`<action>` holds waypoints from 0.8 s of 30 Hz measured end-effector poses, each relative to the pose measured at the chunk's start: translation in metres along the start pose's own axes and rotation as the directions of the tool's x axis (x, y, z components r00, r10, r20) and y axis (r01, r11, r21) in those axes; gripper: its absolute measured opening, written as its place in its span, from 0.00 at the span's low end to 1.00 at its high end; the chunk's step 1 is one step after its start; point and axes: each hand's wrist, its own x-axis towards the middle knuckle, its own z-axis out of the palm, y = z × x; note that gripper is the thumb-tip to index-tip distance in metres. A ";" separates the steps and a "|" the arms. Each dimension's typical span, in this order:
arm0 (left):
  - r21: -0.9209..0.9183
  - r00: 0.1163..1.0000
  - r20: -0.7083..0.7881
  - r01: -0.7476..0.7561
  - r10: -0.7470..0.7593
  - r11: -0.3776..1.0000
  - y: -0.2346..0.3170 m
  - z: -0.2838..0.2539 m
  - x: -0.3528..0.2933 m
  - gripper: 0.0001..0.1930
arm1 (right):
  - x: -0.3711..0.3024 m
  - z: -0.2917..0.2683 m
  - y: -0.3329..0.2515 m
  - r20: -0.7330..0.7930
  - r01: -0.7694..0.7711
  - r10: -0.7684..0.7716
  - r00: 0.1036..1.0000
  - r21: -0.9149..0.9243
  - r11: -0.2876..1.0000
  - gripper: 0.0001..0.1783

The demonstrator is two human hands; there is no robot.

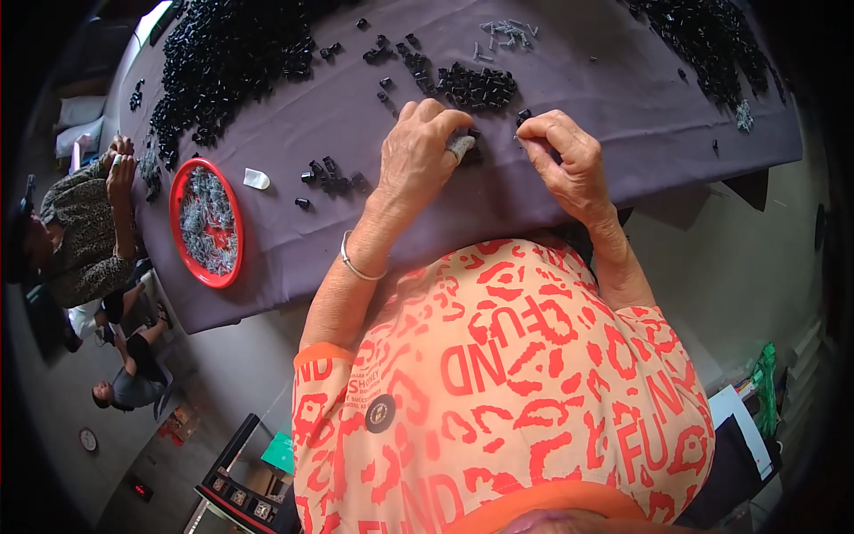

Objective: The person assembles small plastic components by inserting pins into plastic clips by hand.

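My left hand is closed in a pinch over the table, with a whitish-grey wrap on one digit. A small black plastic part shows at its fingertips. Just to the right, my right hand pinches thumb and forefinger together; what they hold is too small to make out. Another black part shows right by those fingertips. Ahead of both hands is a tight cluster of black plastic parts, and a smaller group lies left of my left wrist.
A large heap of black parts covers the far left of the purple tablecloth; another pile is far right. Small clear-grey pieces fill a red tray and lie loose at the back. A person works at the left edge.
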 end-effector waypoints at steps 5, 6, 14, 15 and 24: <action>-0.017 0.999 -0.009 -0.035 0.034 0.999 0.000 0.001 0.000 0.11 | -0.001 0.003 -0.003 0.016 -0.052 0.052 0.999 0.010 0.999 0.06; -0.022 0.999 -0.010 -0.045 0.045 0.999 0.000 0.001 0.000 0.11 | -0.001 0.003 -0.002 0.016 -0.051 0.051 0.999 0.010 0.999 0.06; 0.039 0.994 -0.033 -0.107 0.108 0.994 0.000 0.000 0.002 0.10 | -0.001 0.003 -0.002 0.018 -0.036 0.036 0.999 0.005 0.999 0.06; 0.056 0.985 -0.089 -0.146 0.150 0.988 0.000 0.001 0.002 0.09 | -0.001 0.003 -0.002 0.017 -0.036 0.036 0.999 0.002 0.999 0.06; -0.954 0.908 0.194 0.263 -0.372 0.143 0.019 -0.004 -0.043 0.08 | 0.009 0.014 -0.028 0.075 -0.051 0.037 0.996 0.191 0.980 0.07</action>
